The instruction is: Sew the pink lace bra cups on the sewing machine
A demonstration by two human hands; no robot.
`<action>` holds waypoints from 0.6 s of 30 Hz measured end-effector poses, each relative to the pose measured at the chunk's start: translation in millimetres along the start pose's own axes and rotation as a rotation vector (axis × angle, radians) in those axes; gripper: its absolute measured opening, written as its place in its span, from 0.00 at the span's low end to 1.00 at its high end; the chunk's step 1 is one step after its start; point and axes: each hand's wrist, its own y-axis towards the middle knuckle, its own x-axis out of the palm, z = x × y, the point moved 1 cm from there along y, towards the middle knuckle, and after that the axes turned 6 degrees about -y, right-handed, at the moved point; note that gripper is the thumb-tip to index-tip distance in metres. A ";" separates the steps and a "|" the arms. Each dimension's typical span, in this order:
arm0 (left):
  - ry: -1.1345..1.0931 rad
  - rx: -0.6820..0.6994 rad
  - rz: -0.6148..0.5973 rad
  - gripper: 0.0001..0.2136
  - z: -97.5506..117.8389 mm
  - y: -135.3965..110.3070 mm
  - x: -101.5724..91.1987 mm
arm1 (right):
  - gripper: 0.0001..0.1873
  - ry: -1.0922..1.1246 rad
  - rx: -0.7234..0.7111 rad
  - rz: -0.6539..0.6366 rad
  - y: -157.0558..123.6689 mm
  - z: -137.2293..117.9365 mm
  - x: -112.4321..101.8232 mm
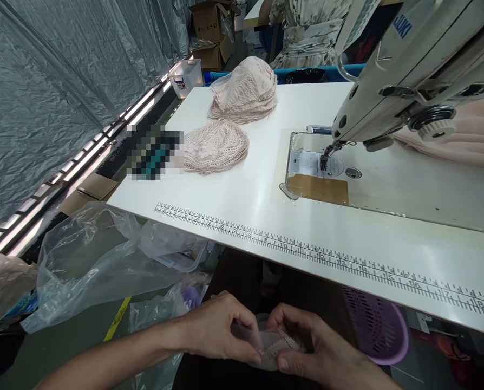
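Over my lap, below the table's front edge, both hands hold a small piece of sheer pale lace fabric (275, 346). My left hand (229, 330) pinches its left side between thumb and fingers. On the other side, my right hand (307, 344) grips the edge with thumb and fingertips. The fabric is bunched, and parts of it are hidden by my fingers. Up on the white table (226, 195), two stacks of pale pink lace pieces lie apart from my hands: a nearer stack (215, 146) and a taller, farther stack (246, 89).
A sewing machine (388, 92) stands at the right, with pale fabric (465, 132) behind its needle. A printed ruler (282, 244) runs along the table's front edge. Plastic bags (99, 265) hang at the left; a purple basket (388, 330) sits below. A person (309, 32) is across the table.
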 end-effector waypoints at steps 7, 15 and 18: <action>-0.120 -0.038 -0.023 0.09 -4.0 0.9 -1.1 | 0.15 -0.074 -0.045 -0.016 1.4 -2.8 -0.8; -0.163 -0.092 -0.035 0.12 -5.1 -0.4 -1.3 | 0.15 -0.034 -0.004 -0.070 1.6 -7.1 0.6; -0.161 -0.100 -0.023 0.13 -5.4 -1.2 -1.8 | 0.15 -0.049 -0.005 -0.046 0.7 -5.3 0.7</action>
